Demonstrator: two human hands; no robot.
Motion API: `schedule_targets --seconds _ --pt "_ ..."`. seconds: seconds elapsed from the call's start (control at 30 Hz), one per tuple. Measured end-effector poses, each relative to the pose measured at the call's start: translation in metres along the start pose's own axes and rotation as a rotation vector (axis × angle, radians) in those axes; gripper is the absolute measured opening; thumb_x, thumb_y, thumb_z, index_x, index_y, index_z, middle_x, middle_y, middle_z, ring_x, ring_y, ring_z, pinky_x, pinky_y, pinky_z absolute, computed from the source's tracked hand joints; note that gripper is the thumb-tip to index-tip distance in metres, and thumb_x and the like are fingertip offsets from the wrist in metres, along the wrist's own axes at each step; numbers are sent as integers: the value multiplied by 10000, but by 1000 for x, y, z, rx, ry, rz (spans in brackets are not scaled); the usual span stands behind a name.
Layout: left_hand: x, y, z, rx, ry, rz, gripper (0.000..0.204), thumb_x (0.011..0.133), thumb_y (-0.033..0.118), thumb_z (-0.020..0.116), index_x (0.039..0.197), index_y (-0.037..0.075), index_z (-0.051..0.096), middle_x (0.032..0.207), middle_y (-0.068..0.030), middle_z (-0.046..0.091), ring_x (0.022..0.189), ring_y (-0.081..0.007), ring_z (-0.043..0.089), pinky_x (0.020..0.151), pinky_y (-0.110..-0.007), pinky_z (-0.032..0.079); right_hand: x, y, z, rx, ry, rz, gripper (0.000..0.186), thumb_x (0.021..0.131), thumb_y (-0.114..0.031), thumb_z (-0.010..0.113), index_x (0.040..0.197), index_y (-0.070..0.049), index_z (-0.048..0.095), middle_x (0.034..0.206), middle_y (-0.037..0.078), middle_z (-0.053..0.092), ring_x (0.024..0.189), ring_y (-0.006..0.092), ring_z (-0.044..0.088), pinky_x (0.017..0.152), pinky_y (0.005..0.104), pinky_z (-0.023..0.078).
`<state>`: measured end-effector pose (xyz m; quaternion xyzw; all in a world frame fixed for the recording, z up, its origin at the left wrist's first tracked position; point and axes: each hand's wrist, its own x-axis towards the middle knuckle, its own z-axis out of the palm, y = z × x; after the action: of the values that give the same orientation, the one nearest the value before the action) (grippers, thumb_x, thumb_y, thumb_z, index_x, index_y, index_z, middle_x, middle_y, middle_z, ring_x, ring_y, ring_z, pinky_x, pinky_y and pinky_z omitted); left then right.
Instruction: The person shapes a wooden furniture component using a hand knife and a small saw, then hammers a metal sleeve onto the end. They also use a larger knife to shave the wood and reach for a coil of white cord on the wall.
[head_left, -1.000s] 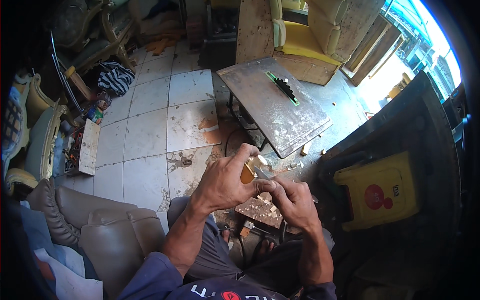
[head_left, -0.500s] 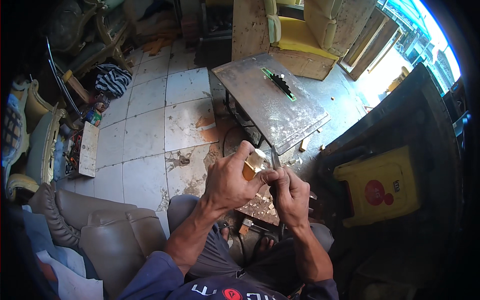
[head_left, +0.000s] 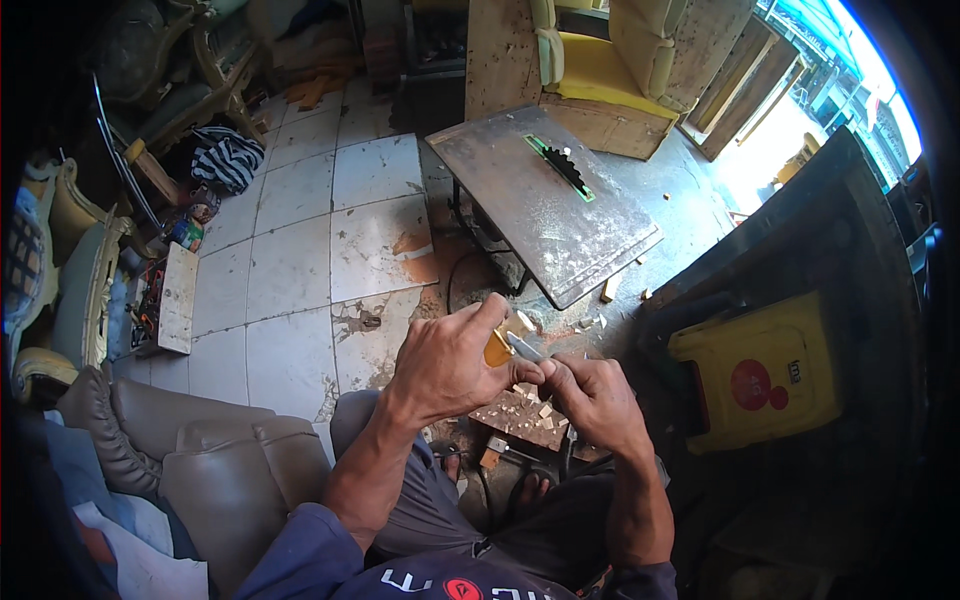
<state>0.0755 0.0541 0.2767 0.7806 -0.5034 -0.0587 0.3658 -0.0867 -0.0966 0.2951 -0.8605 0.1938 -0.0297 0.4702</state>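
My left hand is closed around a small block of wood, orange-yellow on one side and pale at its far end. Most of the block is hidden by the fingers. In my right hand is a knife, its grey blade pointing up and left against the block. The knife's handle is covered by my fist. Both hands meet above my lap, the left thumb close to the right thumb. Below them lies a board strewn with wood chips and small offcuts.
Ahead stands a table saw with a dark toothed blade sticking up. A yellow plastic panel is at the right. A brown padded seat lies at the left, beyond it a toolbox. A yellow armchair stands behind the saw.
My right hand has turned and lowered slightly, swinging the knife blade from pointing away to lying leftward against the block. My left hand has shifted slightly down and left, still holding the block.
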Motion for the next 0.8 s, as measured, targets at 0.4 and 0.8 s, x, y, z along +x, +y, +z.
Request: schedule_targets --seconds 0.4,0.8 --pt "-1 2 1 -29 127 -35 824 801 788 684 1131 48 536 841 -167 702 762 -402 737 624 -477 564 4 5 26 208 174 -83 375 1097 -260 547 860 11 653 635 94 596 568 153 557 573 354 458" --pt "-6 -4 -4 110 19 19 804 753 771 737 1091 57 582 838 -164 700 765 -396 727 628 -480 560 2 -2 5 -15 -68 -12 448 1079 -368 519 898 6 688 662 192 619 611 370 625 629 458 477"
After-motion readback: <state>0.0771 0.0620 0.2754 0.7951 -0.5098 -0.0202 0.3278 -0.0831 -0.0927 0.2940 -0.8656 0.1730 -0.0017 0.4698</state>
